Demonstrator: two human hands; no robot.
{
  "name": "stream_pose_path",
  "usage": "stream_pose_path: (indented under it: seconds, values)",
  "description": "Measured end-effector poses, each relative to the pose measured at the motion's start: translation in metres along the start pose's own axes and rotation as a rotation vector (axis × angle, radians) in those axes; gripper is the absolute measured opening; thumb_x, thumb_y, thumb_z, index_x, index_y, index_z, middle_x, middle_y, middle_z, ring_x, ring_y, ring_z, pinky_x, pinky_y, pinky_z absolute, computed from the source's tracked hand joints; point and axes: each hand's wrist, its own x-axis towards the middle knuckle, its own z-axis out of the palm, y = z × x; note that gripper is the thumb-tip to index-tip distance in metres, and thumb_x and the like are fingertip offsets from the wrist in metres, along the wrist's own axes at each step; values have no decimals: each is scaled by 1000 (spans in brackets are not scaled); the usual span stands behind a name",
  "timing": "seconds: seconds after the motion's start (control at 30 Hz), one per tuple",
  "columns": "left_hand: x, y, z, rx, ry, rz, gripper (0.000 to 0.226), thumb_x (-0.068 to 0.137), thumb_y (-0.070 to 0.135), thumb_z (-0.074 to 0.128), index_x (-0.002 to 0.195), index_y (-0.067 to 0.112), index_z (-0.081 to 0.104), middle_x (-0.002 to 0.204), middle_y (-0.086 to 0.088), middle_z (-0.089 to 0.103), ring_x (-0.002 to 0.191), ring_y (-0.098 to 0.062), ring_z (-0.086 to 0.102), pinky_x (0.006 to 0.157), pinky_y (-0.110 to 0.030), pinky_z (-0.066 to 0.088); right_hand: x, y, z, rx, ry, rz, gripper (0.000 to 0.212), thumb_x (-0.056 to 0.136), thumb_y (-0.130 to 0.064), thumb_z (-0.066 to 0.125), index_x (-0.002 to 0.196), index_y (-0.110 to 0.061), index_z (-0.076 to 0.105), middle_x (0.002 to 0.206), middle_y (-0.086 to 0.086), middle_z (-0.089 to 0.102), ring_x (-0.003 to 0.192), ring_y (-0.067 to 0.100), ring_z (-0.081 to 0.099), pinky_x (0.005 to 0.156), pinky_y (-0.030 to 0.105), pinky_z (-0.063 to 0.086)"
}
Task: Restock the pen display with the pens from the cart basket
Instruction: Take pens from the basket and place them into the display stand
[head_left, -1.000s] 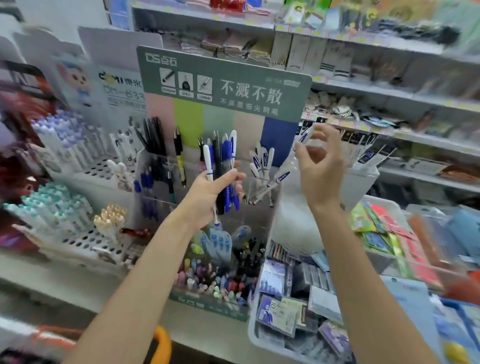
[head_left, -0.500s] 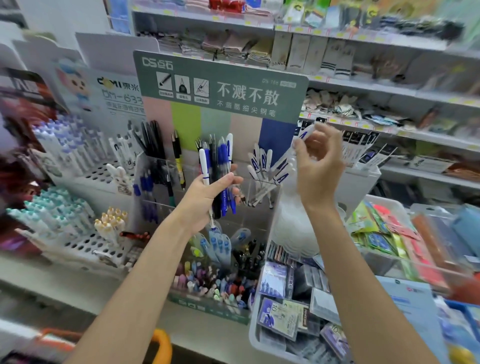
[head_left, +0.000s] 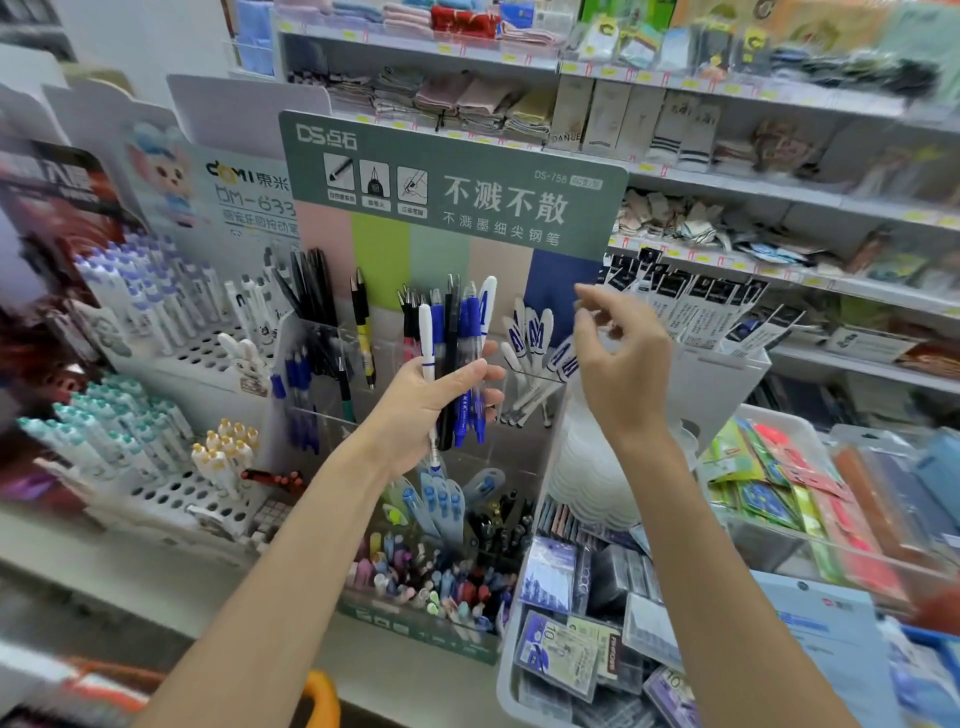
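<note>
Left hand: your left hand (head_left: 426, 410) is clamped on a bunch of pens (head_left: 457, 364), upright before the display (head_left: 452, 218)
Right hand: your right hand (head_left: 618, 358) is empty, fingers loosely apart
Clear slots: white-capped pens (head_left: 535, 338) lean just left of your right hand
Bin: packets fill the bin (head_left: 506, 680)

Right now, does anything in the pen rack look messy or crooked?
Yes. The white pens with blue print in the clear compartment right of the left hand splay out at different angles, some leaning low, while the black pens on the rack's left stand more upright. Nothing looks spilled or broken.
</note>
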Motion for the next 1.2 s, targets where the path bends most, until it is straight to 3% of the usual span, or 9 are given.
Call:
stream_pose_path:
  seconds: [0.1,0.2,0.37,0.5,0.77,0.97,1.07,1.13,1.2]
  values:
    - [1,2,7,28,-75,-14,34,90,18,60,121,4,62,89,-6,69,66,-16,59,66,-32,54,11,-22,3,150,-272,103,39,95,-12,62,134,-12,58,96,-8,69,82,0,61,75,14,48]
    - [3,3,12,63,-119,-19,31,90,19,61,116,2,62,89,-8,68,68,-17,59,66,-33,54,17,-32,6,325,-417,169,36,94,-5,64,130,-10,59,94,10,71,76,4,67,68,17,53]
    - [6,7,6,152,-75,-14,35,96,14,57,125,-5,60,91,-8,73,74,-20,61,68,-30,55,30,-27,-8,447,-71,166,25,91,0,65,115,-9,62,93,16,71,81,17,70,72,20,54]
    - [5,3,-3,111,60,13,30,98,9,55,126,2,59,116,-15,71,72,-17,68,65,-30,58,38,-8,-25,307,228,72,27,93,-6,63,119,-5,57,86,8,68,73,6,62,71,20,49]
    - [6,-3,-2,31,93,-43,24,99,5,52,118,7,65,96,-9,72,73,-19,70,65,-30,58,2,15,6,56,11,-34,27,91,-7,68,116,-6,61,89,1,68,79,8,63,75,11,49]
    - [5,-1,-3,71,55,-28,24,101,8,50,117,11,66,108,-10,74,82,-21,72,71,-31,60,-12,30,16,-136,-75,-49,21,88,-13,72,109,-8,72,105,3,71,105,19,54,93,36,45]
    - [5,0,-5,61,43,-38,25,101,8,49,120,10,64,110,-13,73,85,-24,72,70,-31,60,-9,25,15,-191,40,-78,32,89,-12,68,121,-8,68,117,8,67,112,21,52,101,35,41]
    - [4,1,-8,60,30,-40,27,100,8,50,124,8,63,113,-14,72,88,-26,72,70,-31,59,-2,10,14,-132,93,-140,31,88,-5,62,119,-7,69,109,7,67,103,18,57,95,28,44]
    - [2,3,-9,80,17,-36,28,99,9,52,125,7,62,113,-15,72,91,-28,71,72,-33,58,3,-13,18,19,-18,-126,28,90,-3,60,116,-7,69,99,1,67,87,6,58,80,21,49]
